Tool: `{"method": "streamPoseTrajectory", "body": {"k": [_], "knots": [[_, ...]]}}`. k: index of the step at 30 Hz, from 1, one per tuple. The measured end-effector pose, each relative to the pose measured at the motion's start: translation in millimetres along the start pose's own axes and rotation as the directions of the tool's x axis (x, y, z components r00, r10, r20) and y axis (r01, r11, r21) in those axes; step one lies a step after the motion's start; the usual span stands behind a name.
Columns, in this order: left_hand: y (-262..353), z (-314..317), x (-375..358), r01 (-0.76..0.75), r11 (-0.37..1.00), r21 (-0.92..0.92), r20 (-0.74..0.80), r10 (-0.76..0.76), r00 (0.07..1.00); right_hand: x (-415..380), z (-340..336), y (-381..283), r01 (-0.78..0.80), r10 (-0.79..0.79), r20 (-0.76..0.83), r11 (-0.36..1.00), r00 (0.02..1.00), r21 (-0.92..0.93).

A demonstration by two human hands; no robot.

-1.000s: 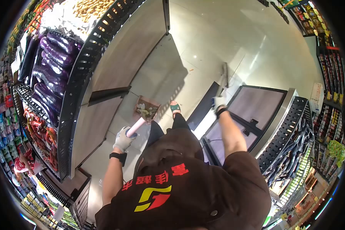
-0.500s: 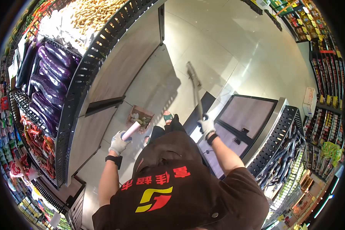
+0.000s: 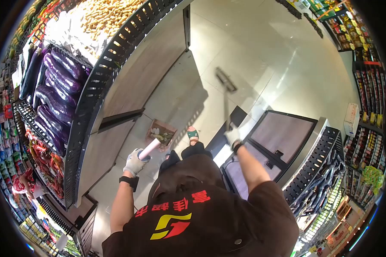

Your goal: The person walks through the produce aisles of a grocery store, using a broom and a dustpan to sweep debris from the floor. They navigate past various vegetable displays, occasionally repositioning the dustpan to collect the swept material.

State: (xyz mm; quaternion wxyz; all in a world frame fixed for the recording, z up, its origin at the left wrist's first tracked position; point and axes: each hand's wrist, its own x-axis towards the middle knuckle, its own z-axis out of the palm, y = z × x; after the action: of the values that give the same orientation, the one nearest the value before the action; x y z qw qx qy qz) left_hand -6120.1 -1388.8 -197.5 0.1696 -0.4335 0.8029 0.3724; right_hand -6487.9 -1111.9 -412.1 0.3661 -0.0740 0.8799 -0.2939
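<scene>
My left hand [image 3: 136, 162], in a white work glove with a black band at the wrist, is wrapped round a pale pink handle [image 3: 149, 149]. Beyond the handle's end, a box-shaped dustpan [image 3: 161, 133] with scraps in it rests on the floor. My right hand [image 3: 233, 136], gloved too, is closed round the long handle of a broom [image 3: 225, 80]. The broom's narrow dark head is over the floor ahead of my feet and looks blurred. Whether its bristles touch the tiles I cannot tell.
On the left, a curved black-edged stand [image 3: 82, 103] holds eggplants [image 3: 61, 85], peanuts [image 3: 111, 17] and red peppers [image 3: 51, 171]. Another produce stand [image 3: 306, 160] is at the right. Shelves of packaged goods [image 3: 371, 90] line the far right. Glossy tiled floor [image 3: 244, 47] stretches ahead.
The broom's head has swung right and turned. My right hand has shifted slightly right. A sandalled foot shows more fully between the dustpan and the dark floor strip.
</scene>
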Motion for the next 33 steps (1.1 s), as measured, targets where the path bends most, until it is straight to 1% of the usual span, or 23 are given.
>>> {"method": "streamPoseTrajectory", "body": {"k": [2,4,6,7,8,9,10,11,12,13,14,15,16,17,20,21,22,23,25,27,29,31,33], "knots": [[-2.2,-1.3,2.2,-0.011,1.0,-0.002,0.007,0.011,1.0,-72.2,0.2,-9.2,-0.105,0.11,0.109,0.993,0.988,-0.047],[-1.7,-2.8,5.0,-0.022,1.0,-0.011,-0.014,0.021,1.0,-119.6,-8.1,-25.6,-0.191,0.196,0.222,0.981,0.955,-0.046],[-3.8,-1.8,9.0,-0.046,0.999,-0.011,-0.015,0.046,0.999,-139.6,-7.6,-10.4,0.007,0.013,0.2,0.995,0.98,-0.098],[-2.0,-4.7,10.0,-0.058,0.998,-0.006,-0.016,0.058,0.998,-142.6,-8.4,-16.2,0.183,-0.161,0.15,0.972,0.976,-0.145],[-1.4,-6.6,9.7,-0.05,0.999,-0.009,-0.028,0.05,0.998,-140.9,-13.6,-22.1,0.062,-0.031,0.238,0.991,0.971,-0.12],[1.5,-5.7,8.7,-0.043,0.999,-0.009,-0.025,0.043,0.999,-137.1,-18.1,-28.4,0.103,-0.063,0.244,0.983,0.968,-0.155],[4.8,-6.3,7.3,-0.035,0.999,-0.007,-0.022,0.035,0.999,-135.0,-28.2,-62.1,0.019,0.023,0.275,0.989,0.961,-0.15],[3.6,-2.3,6.3,-0.016,1.0,-0.019,-0.035,0.015,0.999,-130.2,-33.0,-88.2,-0.069,0.113,0.308,0.986,0.945,-0.149],[1.6,1.1,5.1,-0.011,1.0,-0.017,-0.035,0.011,0.999,-100.1,-12.0,-59.0,0.166,-0.137,0.198,0.976,0.971,-0.14],[2.1,3.0,3.7,-0.006,1.0,-0.015,-0.033,0.006,0.999,-77.0,-5.9,-73.2,0.194,-0.161,0.186,0.965,0.969,-0.177],[3.4,3.6,1.8,0.011,1.0,-0.014,-0.033,-0.012,0.999,-44.8,1.6,-85.5,0.282,-0.209,0.226,0.885,0.952,-0.37],[5.7,2.5,0.1,0.014,1.0,-0.023,-0.02,-0.014,1.0,-27.0,4.9,-118.5,0.246,-0.184,0.185,0.878,0.965,-0.411],[7.0,1.9,-1.3,0.019,0.999,-0.033,-0.007,-0.019,1.0,-2.6,13.4,-139.8,0.28,-0.246,0.135,0.86,0.96,-0.427],[7.2,2.4,-2.2,0.044,0.998,-0.036,-0.01,-0.044,0.999,26.8,21.3,-167.8,0.228,-0.161,0.193,0.884,0.968,-0.408],[7.7,-1.9,-6.4,0.001,0.996,-0.089,-0.072,-0.007,0.997,80.2,60.9,-219.9,0.349,-0.277,0.213,0.788,0.937,-0.507],[4.5,-3.7,-9.1,0.021,0.996,-0.09,-0.067,-0.027,0.997,77.0,74.5,-223.9,0.361,-0.3,0.201,0.769,0.933,-0.528],[2.6,-4.0,-9.2,0.029,0.995,-0.095,-0.06,-0.035,0.998,68.7,83.4,-222.8,0.389,-0.288,0.268,0.76,0.92,-0.52],[1.7,-3.3,-6.9,0.028,0.994,-0.106,-0.063,-0.035,0.997,57.5,89.2,-215.5,0.418,-0.274,0.324,0.704,0.906,-0.574],[-5.8,-1.9,-6.7,0.014,0.996,-0.084,-0.078,-0.021,0.997,25.2,90.0,-191.0,0.35,-0.141,0.36,0.699,0.922,-0.624],[-8.2,-3.9,-11.9,-0.014,0.998,-0.063,-0.077,0.009,0.997,-11.3,71.2,-181.0,0.34,-0.09,0.396,0.704,0.914,-0.624],[-13.1,-5.2,-15.3,-0.009,0.996,-0.084,-0.078,0.003,0.997,-35.8,51.4,-170.4,0.372,-0.056,0.44,0.634,0.896,-0.678],[-20.2,-5.4,-19.0,-0.005,0.994,-0.106,-0.081,-0.004,0.997,-48.1,38.3,-140.8,0.419,-0.068,0.466,0.565,0.882,-0.711],[-29.1,-3.3,-23.2,0.006,0.994,-0.108,-0.085,-0.015,0.996,-67.0,9.1,-142.4,0.391,-0.026,0.487,0.634,0.873,-0.667]]}}
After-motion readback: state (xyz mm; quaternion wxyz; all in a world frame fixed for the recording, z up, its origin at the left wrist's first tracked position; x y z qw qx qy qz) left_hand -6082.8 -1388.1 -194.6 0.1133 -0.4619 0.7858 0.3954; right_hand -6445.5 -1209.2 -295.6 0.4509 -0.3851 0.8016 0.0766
